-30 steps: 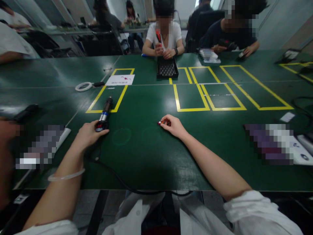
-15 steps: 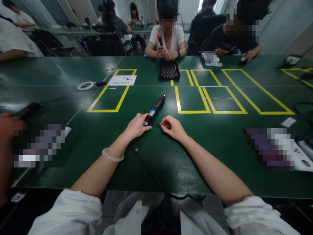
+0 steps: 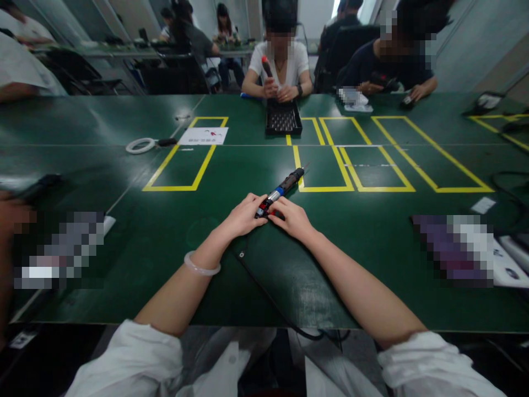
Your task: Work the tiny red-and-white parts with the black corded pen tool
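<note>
A corded electric screwdriver [image 3: 285,186] lies slantwise ahead of me, its dark tip pointing away to the right. Its rear end is uncovered and shows a blue and silver motor with red and black parts. My left hand [image 3: 244,216] is closed around that rear end. Thumb and fingers of my right hand [image 3: 294,218] pinch a small red piece [image 3: 271,213] against the screwdriver's rear; the fingers cover most of it. From beneath my left hand a black cable [image 3: 264,292] runs over the table's front edge, with a small metal ring terminal [image 3: 242,254] near its upper end.
Yellow tape outlines [image 3: 326,188] mark the green table [image 3: 355,264]. Across from me, a person works over a black tray [image 3: 283,124]. A white sheet [image 3: 204,135] and coiled white cable [image 3: 140,145] lie back left. Blurred-out items [image 3: 450,248] lie right; another person's hand [image 3: 16,215] is left.
My right hand has brought the red piece left, up to the screwdriver's rear. The screwdriver has shifted right and turned, its tip swinging right, with my left hand still on it.
</note>
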